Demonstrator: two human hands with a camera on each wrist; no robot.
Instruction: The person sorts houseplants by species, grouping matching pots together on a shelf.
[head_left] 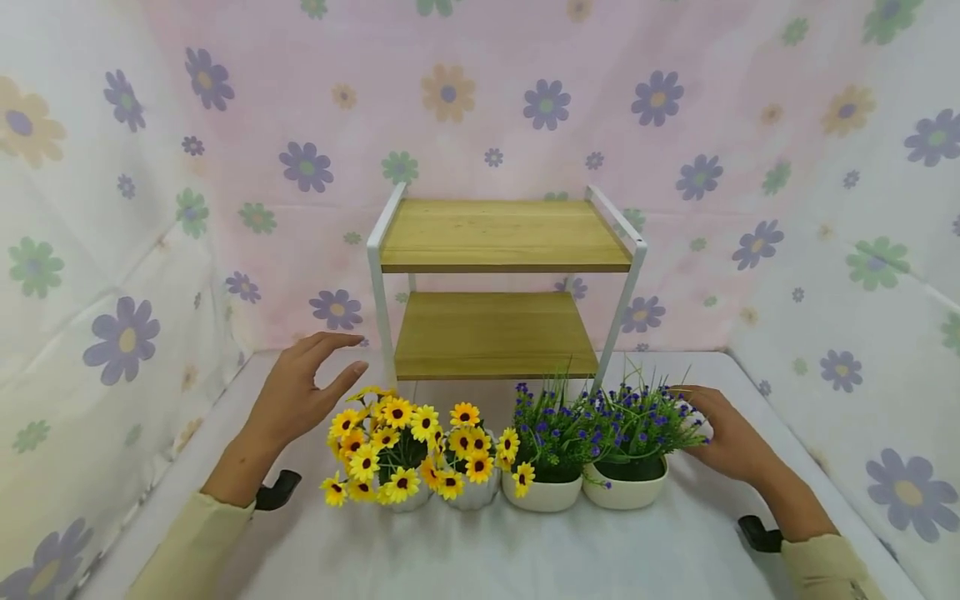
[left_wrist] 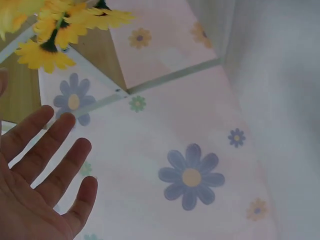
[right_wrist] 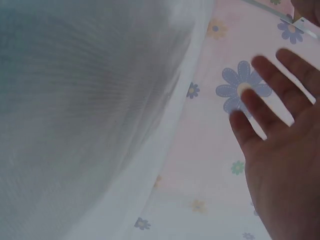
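Observation:
My left hand (head_left: 303,387) hovers with fingers apart, up and left of the yellow artificial sunflowers (head_left: 363,461). In the left wrist view those yellow flowers (left_wrist: 50,56) hang above the spread fingertips. Beside them stands a smaller sunflower pot (head_left: 474,492), in a ribbed white pot. Two cream oval pots, a middle one (head_left: 542,497) and a right one (head_left: 626,493), hold grassy plants with small purple flowers. My right hand (head_left: 723,437) is at the right plant's outer side, its fingertips partly hidden by leaves. Spread, loosely straight fingers (right_wrist: 265,116) with nothing between them show in the right wrist view.
Behind the pots stands a two-tier rack with a wooden top shelf (head_left: 502,233), a lower shelf (head_left: 495,333) and a white frame (head_left: 378,308). Flower-printed cloth walls (head_left: 495,75) enclose the white table (head_left: 570,558) at the back and both sides.

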